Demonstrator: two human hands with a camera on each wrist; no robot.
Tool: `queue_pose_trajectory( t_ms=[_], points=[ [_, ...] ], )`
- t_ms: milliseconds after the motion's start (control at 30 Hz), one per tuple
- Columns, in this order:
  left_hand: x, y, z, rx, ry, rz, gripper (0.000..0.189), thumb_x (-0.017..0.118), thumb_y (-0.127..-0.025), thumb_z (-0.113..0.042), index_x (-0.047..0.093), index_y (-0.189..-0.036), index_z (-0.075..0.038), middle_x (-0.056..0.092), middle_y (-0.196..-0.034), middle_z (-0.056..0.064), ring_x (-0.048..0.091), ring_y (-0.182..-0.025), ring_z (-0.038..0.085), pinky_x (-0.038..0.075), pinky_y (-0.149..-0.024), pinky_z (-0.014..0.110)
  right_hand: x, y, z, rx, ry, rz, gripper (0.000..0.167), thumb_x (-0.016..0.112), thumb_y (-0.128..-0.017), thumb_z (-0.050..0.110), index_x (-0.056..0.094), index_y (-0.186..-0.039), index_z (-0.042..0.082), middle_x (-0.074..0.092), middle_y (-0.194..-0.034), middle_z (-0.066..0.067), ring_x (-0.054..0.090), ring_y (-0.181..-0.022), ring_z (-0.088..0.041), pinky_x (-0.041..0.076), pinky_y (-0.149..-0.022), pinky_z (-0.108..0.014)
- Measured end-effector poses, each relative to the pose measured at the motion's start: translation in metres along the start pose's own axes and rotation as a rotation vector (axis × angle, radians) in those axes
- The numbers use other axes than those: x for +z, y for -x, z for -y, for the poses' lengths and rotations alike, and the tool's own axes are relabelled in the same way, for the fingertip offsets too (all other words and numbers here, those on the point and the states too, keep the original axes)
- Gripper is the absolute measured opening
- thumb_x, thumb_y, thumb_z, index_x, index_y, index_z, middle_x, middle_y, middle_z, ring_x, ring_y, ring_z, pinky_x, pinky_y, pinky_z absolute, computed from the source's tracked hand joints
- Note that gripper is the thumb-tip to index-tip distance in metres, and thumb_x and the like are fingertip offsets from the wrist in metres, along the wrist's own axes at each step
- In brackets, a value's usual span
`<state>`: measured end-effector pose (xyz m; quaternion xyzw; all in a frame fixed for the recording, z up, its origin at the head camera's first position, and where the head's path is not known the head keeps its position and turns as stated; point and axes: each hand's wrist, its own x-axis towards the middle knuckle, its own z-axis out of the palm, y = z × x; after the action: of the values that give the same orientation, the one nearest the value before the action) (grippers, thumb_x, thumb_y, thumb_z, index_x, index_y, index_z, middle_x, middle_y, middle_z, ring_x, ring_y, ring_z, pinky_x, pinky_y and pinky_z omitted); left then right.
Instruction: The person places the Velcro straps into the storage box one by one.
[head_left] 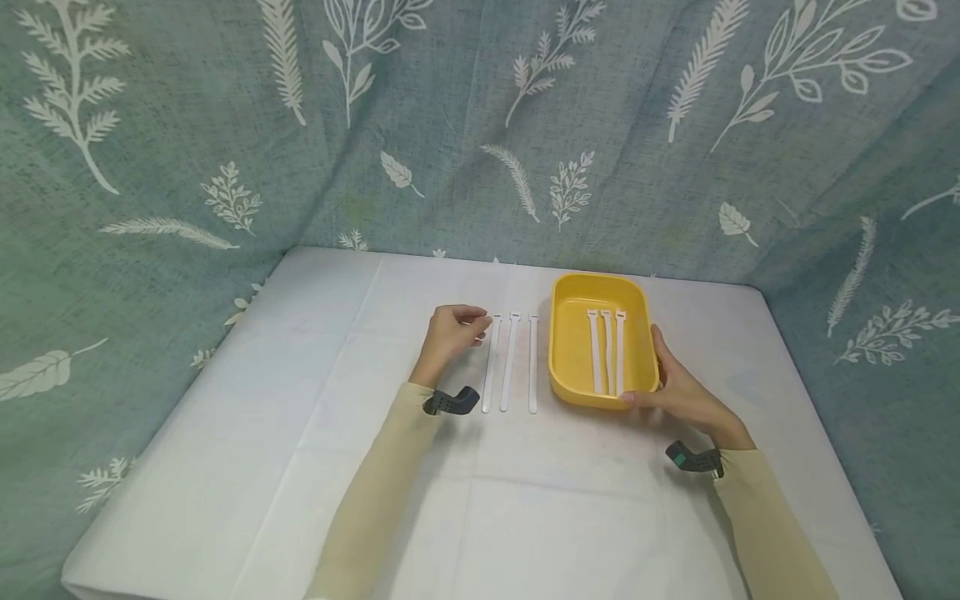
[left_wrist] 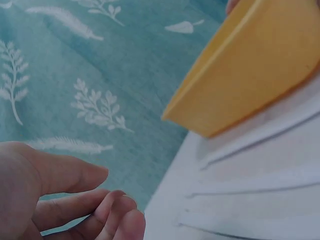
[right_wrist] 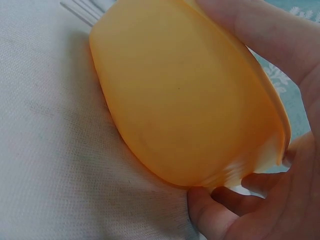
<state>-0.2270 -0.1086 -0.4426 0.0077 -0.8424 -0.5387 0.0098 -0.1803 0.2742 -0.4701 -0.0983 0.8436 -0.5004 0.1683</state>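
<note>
My left hand (head_left: 452,332) hovers at the slotted head of the leftmost of three white cable straps (head_left: 491,367) laid side by side on the table. In the left wrist view its thumb and loosely bent fingers (left_wrist: 72,172) have nothing between them. To the right of the straps is a yellow plastic tray (head_left: 567,342), with three more white straps (head_left: 596,354) lying lengthwise inside. My right hand (head_left: 686,396) grips the tray's near right corner, thumb along the rim. In the right wrist view, fingertips (right_wrist: 212,215) curl at the tray's end, low by the cloth.
A white cloth (head_left: 570,517) with fold creases covers the table. Behind it and along both sides hangs a blue-green curtain (head_left: 450,150) with white leaf prints. Dark wrist cameras (head_left: 452,402) are strapped over both sleeves.
</note>
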Motion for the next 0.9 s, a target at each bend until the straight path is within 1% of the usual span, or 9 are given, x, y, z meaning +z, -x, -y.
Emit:
queue_pose_trajectory(
  t_ms=[167, 300, 433, 533, 633, 733, 900],
  points=[
    [0.002, 0.0, 0.011, -0.049, -0.01, -0.009, 0.028, 0.069, -0.098, -0.017, 0.073, -0.119, 0.002, 0.076, -0.109, 0.02, 0.075, -0.082, 0.02, 0.064, -0.069, 0.023, 0.001, -0.001, -0.001, -0.002, -0.001, 0.0, 0.135, 0.086, -0.084, 0.028, -0.025, -0.162, 0.021, -0.017, -0.175, -0.01, -0.007, -0.162, -0.042, 0.004, -0.126, -0.074],
    [0.004, -0.002, 0.017, -0.081, -0.004, -0.006, 0.028, 0.069, -0.098, -0.017, 0.073, -0.118, 0.003, 0.076, -0.108, 0.021, 0.075, -0.081, 0.02, 0.064, -0.068, 0.022, 0.001, -0.001, -0.001, 0.001, -0.001, -0.001, 0.135, 0.086, -0.084, 0.028, -0.024, -0.162, 0.021, -0.016, -0.175, -0.009, -0.006, -0.162, -0.041, 0.004, -0.126, -0.074],
    [0.006, -0.004, 0.024, -0.121, -0.018, -0.007, 0.027, 0.07, -0.097, -0.017, 0.073, -0.115, 0.003, 0.077, -0.106, 0.02, 0.074, -0.078, 0.018, 0.062, -0.066, 0.021, 0.0, 0.0, -0.002, -0.009, -0.005, 0.005, 0.135, 0.086, -0.084, 0.027, -0.025, -0.162, 0.021, -0.016, -0.175, -0.008, -0.006, -0.162, -0.041, 0.004, -0.126, -0.074],
    [0.009, -0.004, 0.028, -0.163, -0.031, 0.0, 0.028, 0.071, -0.096, -0.018, 0.073, -0.116, 0.002, 0.077, -0.102, 0.019, 0.073, -0.075, 0.016, 0.061, -0.065, 0.021, 0.0, 0.0, -0.003, -0.013, -0.02, 0.011, 0.136, 0.086, -0.084, 0.026, -0.026, -0.162, 0.022, -0.016, -0.175, -0.008, -0.006, -0.162, -0.041, 0.004, -0.126, -0.074],
    [0.012, -0.004, 0.032, -0.191, -0.043, 0.01, 0.028, 0.072, -0.096, -0.018, 0.073, -0.116, 0.002, 0.076, -0.099, 0.017, 0.072, -0.074, 0.015, 0.062, -0.065, 0.022, -0.001, 0.0, -0.003, -0.023, -0.038, 0.018, 0.136, 0.086, -0.084, 0.025, -0.026, -0.162, 0.026, -0.015, -0.175, -0.008, -0.004, -0.162, -0.04, 0.005, -0.126, -0.074],
    [0.015, -0.004, 0.034, -0.188, -0.065, 0.01, 0.027, 0.072, -0.096, -0.018, 0.073, -0.115, 0.002, 0.077, -0.097, 0.016, 0.073, -0.074, 0.016, 0.062, -0.066, 0.022, -0.001, 0.0, -0.004, -0.029, -0.053, 0.024, 0.135, 0.086, -0.085, 0.024, -0.026, -0.161, 0.03, -0.014, -0.175, -0.007, -0.001, -0.162, -0.04, 0.006, -0.126, -0.074],
    [0.018, -0.002, 0.033, -0.141, -0.125, 0.004, 0.026, 0.071, -0.096, -0.015, 0.074, -0.112, 0.004, 0.078, -0.095, 0.018, 0.072, -0.072, 0.016, 0.06, -0.064, 0.022, -0.002, 0.0, -0.004, -0.025, -0.061, 0.031, 0.134, 0.085, -0.086, 0.023, -0.026, -0.159, 0.037, -0.015, -0.175, -0.007, 0.0, -0.162, -0.04, 0.008, -0.126, -0.073]
  ],
)
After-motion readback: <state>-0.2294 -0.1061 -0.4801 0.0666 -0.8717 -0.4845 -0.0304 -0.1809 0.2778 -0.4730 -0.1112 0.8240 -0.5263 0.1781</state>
